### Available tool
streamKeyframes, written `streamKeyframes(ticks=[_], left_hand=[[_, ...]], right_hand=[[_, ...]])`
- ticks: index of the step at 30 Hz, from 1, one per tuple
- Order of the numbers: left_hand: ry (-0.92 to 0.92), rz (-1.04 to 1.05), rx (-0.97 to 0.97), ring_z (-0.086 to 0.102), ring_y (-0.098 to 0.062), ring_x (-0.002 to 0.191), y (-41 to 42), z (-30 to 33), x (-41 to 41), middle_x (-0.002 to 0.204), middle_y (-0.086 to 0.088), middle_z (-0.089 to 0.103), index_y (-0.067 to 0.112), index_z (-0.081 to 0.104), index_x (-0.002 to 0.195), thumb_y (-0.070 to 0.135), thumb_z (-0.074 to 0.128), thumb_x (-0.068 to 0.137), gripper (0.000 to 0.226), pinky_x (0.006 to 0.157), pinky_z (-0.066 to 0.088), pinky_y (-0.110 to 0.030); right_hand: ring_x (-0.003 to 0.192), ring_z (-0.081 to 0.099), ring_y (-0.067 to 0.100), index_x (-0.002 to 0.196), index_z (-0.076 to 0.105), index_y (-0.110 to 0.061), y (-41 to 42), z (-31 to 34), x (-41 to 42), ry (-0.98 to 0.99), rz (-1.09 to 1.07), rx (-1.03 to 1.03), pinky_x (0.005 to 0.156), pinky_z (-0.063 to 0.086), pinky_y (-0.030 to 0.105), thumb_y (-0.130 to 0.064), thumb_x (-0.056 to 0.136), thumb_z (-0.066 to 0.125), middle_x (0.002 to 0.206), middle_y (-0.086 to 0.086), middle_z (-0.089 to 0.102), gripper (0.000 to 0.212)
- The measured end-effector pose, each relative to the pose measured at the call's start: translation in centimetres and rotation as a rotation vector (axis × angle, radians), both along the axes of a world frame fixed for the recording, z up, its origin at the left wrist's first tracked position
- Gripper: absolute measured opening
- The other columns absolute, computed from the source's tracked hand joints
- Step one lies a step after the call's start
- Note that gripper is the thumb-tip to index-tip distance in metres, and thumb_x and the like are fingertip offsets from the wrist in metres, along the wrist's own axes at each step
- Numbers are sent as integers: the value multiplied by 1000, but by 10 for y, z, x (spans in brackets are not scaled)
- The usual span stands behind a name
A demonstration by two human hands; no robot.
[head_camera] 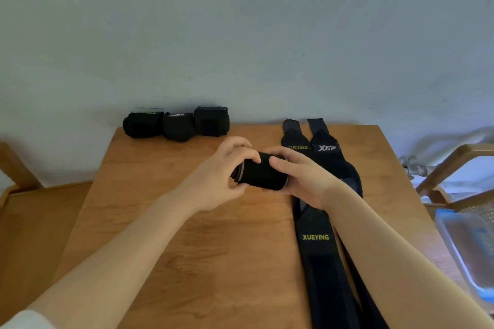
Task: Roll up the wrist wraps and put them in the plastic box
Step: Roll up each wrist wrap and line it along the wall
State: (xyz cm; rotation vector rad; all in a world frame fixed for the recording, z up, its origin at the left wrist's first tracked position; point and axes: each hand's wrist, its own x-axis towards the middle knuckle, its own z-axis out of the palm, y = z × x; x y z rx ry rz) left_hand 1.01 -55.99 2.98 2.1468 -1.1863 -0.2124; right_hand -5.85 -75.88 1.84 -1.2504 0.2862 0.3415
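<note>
The roll (260, 175) was black with a grey edge. Three rolls (176, 124) at the table's (160, 222) far edge were black. The flat wraps (318, 243) were black with yellow-green lettering, one white. The table was brown wood; the box (465, 246) clear with blue rim.

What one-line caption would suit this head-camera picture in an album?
Both hands, left and right, grip a rolled black wrist wrap above a wooden table beside unrolled wraps.

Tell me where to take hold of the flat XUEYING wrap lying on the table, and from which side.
Take the XUEYING wrap at its narrow far end by the wall, coming from above with a pinch grip. That end lies flat and clear on the table, while the right hand and forearm cover its middle, and rolling probably starts from an end.
</note>
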Motion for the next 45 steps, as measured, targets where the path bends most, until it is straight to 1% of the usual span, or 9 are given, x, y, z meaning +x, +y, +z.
streamKeyframes(ticks=[4,12,16,21,24,26,29,36,45], left_hand=[[199,154,-23,36,7,120,-17,-17,24,138,17,33,41,18,143,17,76,77,91,96,30,-8],[-72,110,75,46,-10,115,-47,-56,88,130,3,54,18,57,126,-1,72,73,58,91,42,-27],[-331,173,219,48,-30,125,-58,-84,116,135,-10,53,12,54,130,-3,76,65,70,104,38,-44],[-326,478,460,8,-28,146,-39,-101,134,158,-11,12,10,15,151,18,61,87,79,116,3,-37],[-274,448,563,-4,-24,147,-28,-100,140,160,-7,-5,16,1,152,23,54,93,79,116,-3,-33],[-243,422,597,-7,-23,147,-26,-95,142,159,-6,-10,17,-2,152,26,52,94,80,117,-1,-34],[-233,401,593,-8,-23,146,-24,-84,135,159,-5,-11,17,-3,151,28,51,94,80,117,-2,-34],[-10,204,410,-1,-17,147,-30,-73,42,160,1,0,17,30,148,25,49,96,56,117,8,-32],[213,-208,385,15,-14,144,-38,-101,-104,158,10,9,24,28,148,18,43,98,52,111,24,-27]], right_hand=[[106,63,21,113,60,-22,-16,-12,27,-169,-32,-135,84,54,35,-11,77,73,120,9,57,40],[108,44,0,128,49,-19,-26,-51,86,-488,112,-873,91,35,4,-13,76,77,121,-8,46,59],[115,46,23,128,47,-12,-23,-75,126,-502,91,-1160,91,40,27,-14,80,71,128,5,48,54],[119,40,29,123,46,-9,-20,-100,168,-391,52,-1449,75,50,36,-4,83,64,136,7,40,44],[135,26,33,120,44,-7,-13,-114,178,-321,98,-1385,95,46,43,4,87,55,146,13,27,37],[146,0,32,126,41,-8,-7,-112,173,-290,87,-1288,116,19,48,8,88,43,157,16,4,42],[145,-18,27,144,28,-18,-3,-91,145,-283,59,-1350,114,-8,51,14,78,36,158,7,-19,74],[144,14,22,127,53,-15,3,-68,-7,-1,-78,-1214,115,20,35,-4,94,44,155,4,22,36],[137,29,29,144,33,-7,23,-76,-143,345,-186,-1238,108,33,38,-12,99,40,151,10,29,46]])
